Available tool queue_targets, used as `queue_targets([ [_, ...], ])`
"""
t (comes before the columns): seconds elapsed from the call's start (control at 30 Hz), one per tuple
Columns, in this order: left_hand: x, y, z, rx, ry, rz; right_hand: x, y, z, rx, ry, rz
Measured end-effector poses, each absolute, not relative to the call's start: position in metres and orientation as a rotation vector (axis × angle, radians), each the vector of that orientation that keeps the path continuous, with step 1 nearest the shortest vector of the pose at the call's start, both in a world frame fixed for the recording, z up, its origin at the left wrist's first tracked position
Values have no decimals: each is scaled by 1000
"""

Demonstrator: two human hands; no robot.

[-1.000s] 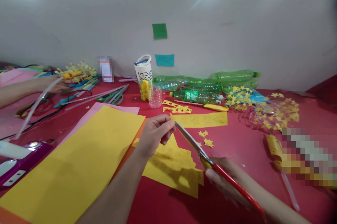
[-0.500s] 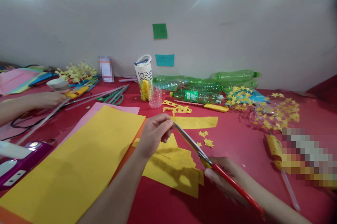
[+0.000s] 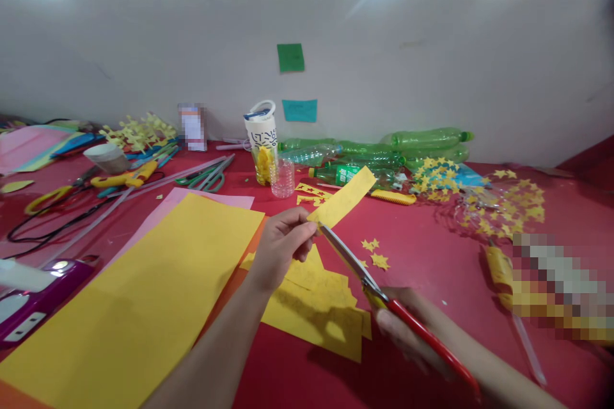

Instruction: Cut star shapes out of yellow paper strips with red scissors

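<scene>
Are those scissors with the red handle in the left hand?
No, the right hand grips the red-handled scissors, while the left hand pinches one end of a yellow paper strip.

Tilted yellow strip point(image 3: 346, 196); red-handled scissors point(image 3: 369, 283)

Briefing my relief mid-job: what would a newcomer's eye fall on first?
First, the red-handled scissors in the right hand, their tips at the yellow strip pinched by the left hand, mid-picture. Then the large yellow sheet at lower left, and the green bottles lying near the grey back panel.
</scene>
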State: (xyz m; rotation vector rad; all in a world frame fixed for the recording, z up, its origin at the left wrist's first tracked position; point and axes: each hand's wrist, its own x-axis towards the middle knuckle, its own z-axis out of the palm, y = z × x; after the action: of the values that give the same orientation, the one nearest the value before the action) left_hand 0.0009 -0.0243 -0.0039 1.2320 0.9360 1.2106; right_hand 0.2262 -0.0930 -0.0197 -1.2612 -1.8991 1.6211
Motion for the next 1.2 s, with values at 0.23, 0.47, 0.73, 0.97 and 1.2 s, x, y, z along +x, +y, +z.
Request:
queue_targets([
  [0.23,4,-26,-5,1277,903,1190,226,-93,-19,-1183,-1899,1620],
  [0.47,5,-27,-4,1257,932,1177,226,-92,-16,-1222,-1836,1674],
  [0.73,5,-26,-2,1209,930,1178,224,-94,-11,-1308,-1759,1727],
  [0.97,6,-26,-6,1198,913,1192,223,-93,-14,-1316,-1842,1644],
  [1.2,11,-29,-8,1257,912,1195,224,-94,-21,-1268,-1878,1625],
])
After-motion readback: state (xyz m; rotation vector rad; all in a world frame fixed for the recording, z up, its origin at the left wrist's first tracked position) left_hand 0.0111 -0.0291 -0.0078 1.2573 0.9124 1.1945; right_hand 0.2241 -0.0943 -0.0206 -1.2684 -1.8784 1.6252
